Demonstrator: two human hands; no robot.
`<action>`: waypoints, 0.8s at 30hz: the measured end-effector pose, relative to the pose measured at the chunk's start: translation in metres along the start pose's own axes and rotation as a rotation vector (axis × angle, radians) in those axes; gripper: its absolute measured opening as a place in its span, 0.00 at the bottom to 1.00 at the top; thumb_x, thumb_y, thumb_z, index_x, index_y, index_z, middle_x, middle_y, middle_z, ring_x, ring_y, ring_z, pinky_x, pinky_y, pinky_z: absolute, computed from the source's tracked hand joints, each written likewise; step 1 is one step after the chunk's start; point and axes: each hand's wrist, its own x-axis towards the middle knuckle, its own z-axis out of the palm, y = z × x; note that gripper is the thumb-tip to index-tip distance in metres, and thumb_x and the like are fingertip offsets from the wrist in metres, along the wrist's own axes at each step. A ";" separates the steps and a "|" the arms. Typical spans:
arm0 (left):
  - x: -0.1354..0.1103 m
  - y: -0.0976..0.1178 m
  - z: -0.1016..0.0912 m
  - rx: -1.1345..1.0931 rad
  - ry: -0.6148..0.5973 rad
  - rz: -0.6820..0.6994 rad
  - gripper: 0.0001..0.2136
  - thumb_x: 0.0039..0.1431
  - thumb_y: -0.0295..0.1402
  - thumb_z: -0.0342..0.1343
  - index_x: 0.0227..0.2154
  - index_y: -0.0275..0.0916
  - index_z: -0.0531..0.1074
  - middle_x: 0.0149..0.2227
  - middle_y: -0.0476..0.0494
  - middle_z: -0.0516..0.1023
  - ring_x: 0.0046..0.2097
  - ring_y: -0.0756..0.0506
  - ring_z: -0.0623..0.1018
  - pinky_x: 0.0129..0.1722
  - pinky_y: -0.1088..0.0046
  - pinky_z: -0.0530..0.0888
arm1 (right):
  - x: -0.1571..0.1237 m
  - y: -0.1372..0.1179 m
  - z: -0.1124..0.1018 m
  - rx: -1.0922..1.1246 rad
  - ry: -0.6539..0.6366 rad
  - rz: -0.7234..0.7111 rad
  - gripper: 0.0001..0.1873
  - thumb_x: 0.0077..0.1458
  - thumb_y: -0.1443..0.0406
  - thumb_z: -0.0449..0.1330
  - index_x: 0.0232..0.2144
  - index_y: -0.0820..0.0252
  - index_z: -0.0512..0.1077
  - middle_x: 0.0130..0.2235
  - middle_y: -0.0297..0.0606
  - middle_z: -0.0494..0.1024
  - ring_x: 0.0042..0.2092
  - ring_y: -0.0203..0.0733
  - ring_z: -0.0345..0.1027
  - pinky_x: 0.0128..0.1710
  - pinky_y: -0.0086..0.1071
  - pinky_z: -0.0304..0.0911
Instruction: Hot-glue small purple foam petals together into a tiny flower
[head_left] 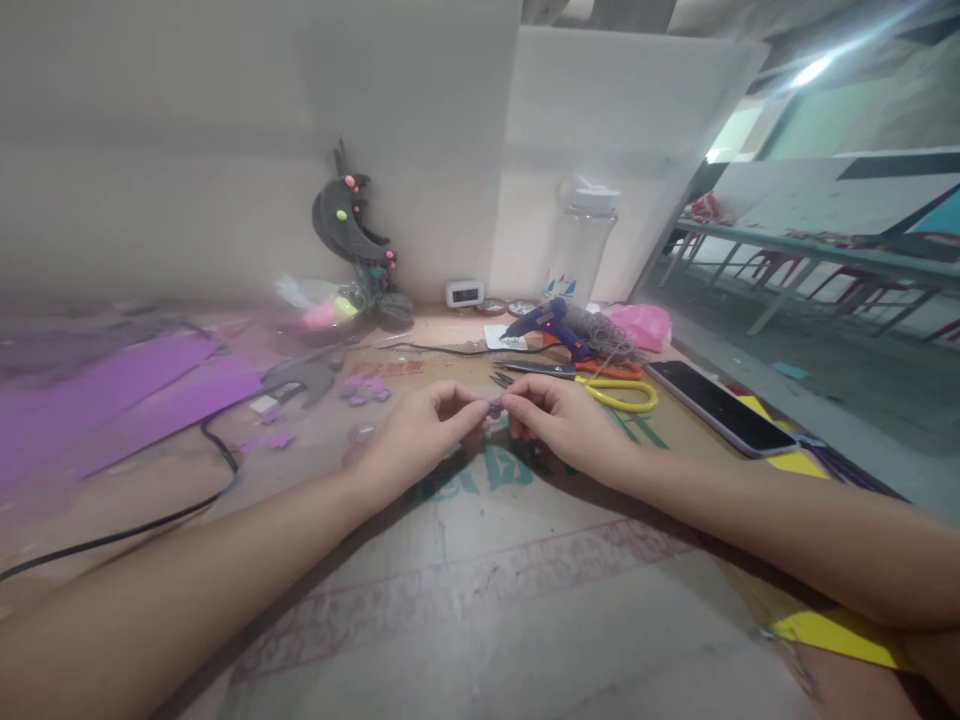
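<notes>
Between the fingertips of both hands sits a small purple foam flower (495,407), partly covered by the fingers. My left hand (439,425) pinches it from the left, thumb and forefinger closed. From the right, my right hand (559,420) pinches its other edge. Both hands hover just above a printed cardboard sheet (465,580). Several purple flower pieces (366,390) lie left of my left hand, and further purple cut-outs (279,440) rest beyond them. Scissors with yellow handles (622,395) and another pair with orange handles (630,369) lie just past my right hand.
A blue glue gun (555,325) with a red light stands behind the scissors, near grey yarn (600,330). A phone (720,405) lies right. Purple sheets (165,400) and a black cord (225,470) are left. A bottle (581,245), small clock (465,294) and moon decoration (345,220) line the back.
</notes>
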 end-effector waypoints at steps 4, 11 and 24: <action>0.000 0.001 0.000 -0.028 -0.007 -0.012 0.14 0.57 0.45 0.54 0.33 0.38 0.73 0.27 0.47 0.77 0.27 0.50 0.73 0.24 0.77 0.66 | 0.001 -0.002 0.001 -0.054 0.022 -0.051 0.11 0.58 0.62 0.54 0.25 0.60 0.68 0.22 0.29 0.71 0.23 0.31 0.62 0.26 0.26 0.58; 0.000 0.000 0.000 -0.062 0.010 0.011 0.15 0.56 0.44 0.56 0.40 0.40 0.76 0.34 0.45 0.80 0.34 0.47 0.77 0.34 0.72 0.72 | 0.004 0.000 0.001 -0.193 0.092 -0.142 0.09 0.57 0.64 0.56 0.26 0.61 0.70 0.22 0.30 0.72 0.23 0.31 0.61 0.25 0.25 0.56; -0.004 0.004 0.000 0.049 0.023 0.058 0.11 0.59 0.39 0.51 0.34 0.38 0.74 0.30 0.47 0.78 0.31 0.49 0.75 0.33 0.73 0.70 | 0.005 0.001 0.001 -0.249 0.050 -0.198 0.11 0.60 0.63 0.54 0.30 0.61 0.73 0.25 0.32 0.74 0.27 0.33 0.65 0.29 0.26 0.58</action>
